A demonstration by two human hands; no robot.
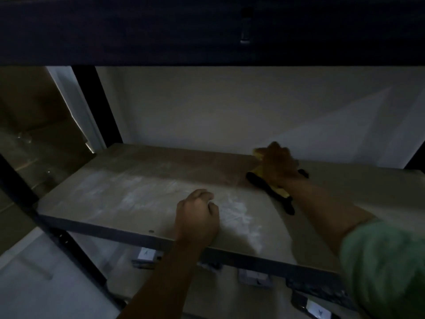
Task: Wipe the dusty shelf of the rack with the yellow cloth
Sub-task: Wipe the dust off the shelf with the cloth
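The dusty shelf (119,192) is a pale board in a dark metal rack, with white dust smeared across its front and middle. A darker strip runs along its back. My right hand (279,165) presses flat on the yellow cloth (279,192) near the back of the shelf, right of centre. The cloth has a dark edge and sticks out from under the hand toward the front. My left hand (197,217) rests as a loose fist on the shelf's front edge, holding nothing. A green sleeve covers my right upper arm.
The shelf above (207,31) overhangs the top of the view. A dark rack upright (99,104) stands at the back left and another slants at the front left. A pale wall is behind. Small boxes (146,254) lie on the lower shelf below.
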